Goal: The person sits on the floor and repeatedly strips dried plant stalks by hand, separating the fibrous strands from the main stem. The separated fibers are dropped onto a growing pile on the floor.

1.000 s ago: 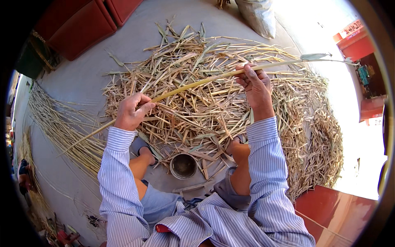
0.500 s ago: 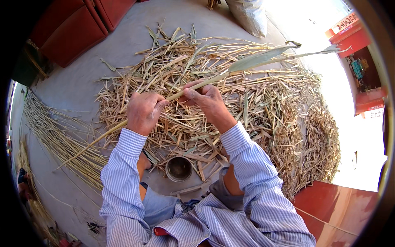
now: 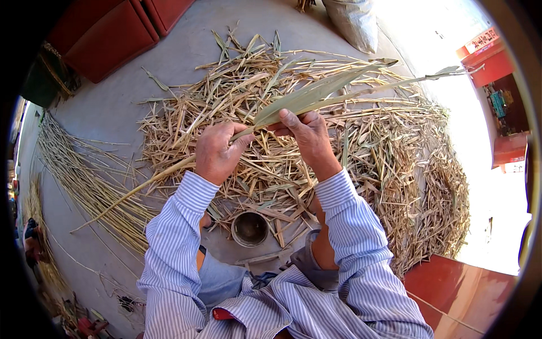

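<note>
A long pale plant stalk (image 3: 148, 183) slants across in front of me, its lower end out to the left and its thin tip up at the right. Wrapped round its middle is my left hand (image 3: 216, 153), closed. My right hand (image 3: 309, 140) is closed on the stalk farther up, with the thumb on top. A broad green leaf (image 3: 322, 89) springs from the stalk between my hands and spreads toward the upper right. Whether my right fingers also pinch the leaf's base I cannot tell. Beneath lies a wide heap of dry stripped leaves (image 3: 389, 169).
A bundle of thin bare stalks (image 3: 93, 181) lies on the floor at the left. Between my feet stands a round metal bowl (image 3: 249, 229). Red padded seats (image 3: 110, 42) are at the upper left, a whitish sack (image 3: 354, 22) at the top. A red panel (image 3: 451, 288) is lower right.
My left hand has slid up the stalk to the leaf's base. My right hand has shifted right along it. The leaf now stands out wider from the stalk.
</note>
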